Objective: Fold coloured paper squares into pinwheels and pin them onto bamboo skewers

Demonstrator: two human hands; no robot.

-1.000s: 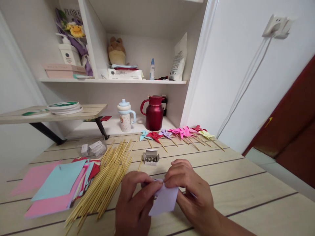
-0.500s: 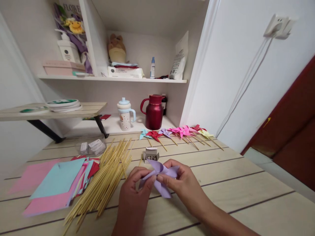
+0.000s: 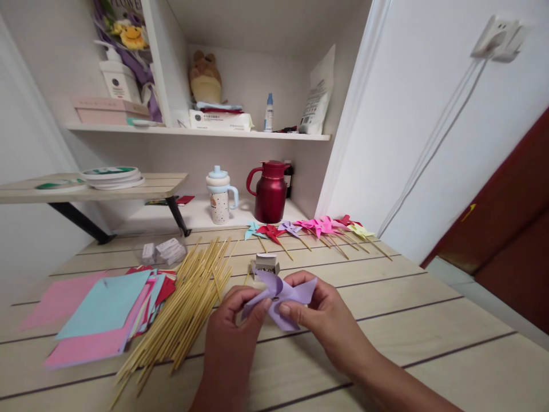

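Between my two hands is a purple paper pinwheel (image 3: 286, 293), its blades folded in to a centre where a small metallic pin head shows. My left hand (image 3: 237, 320) pinches its left side, with the thumb close to the centre. On the right side, my right hand (image 3: 323, 312) grips it with the thumb on the front and fingers behind. Just beyond the pinwheel stands an opened small box (image 3: 266, 264) of metal pins. A heap of thin wooden sticks (image 3: 184, 309) lies left of my hands.
Coloured paper sheets (image 3: 103, 303) lie at the left, near a clear container (image 3: 160, 252). Finished pinwheels on sticks, including a red one (image 3: 271, 232), line the table's back. Behind them stand a cup (image 3: 219, 200) and a red jug (image 3: 270, 194). A raised wooden stand (image 3: 158, 186) is at left.
The pinwheel has tilted slightly, and the pin head at its centre now shows. My right thumb has shifted a little away from the centre. Both hands keep their hold.
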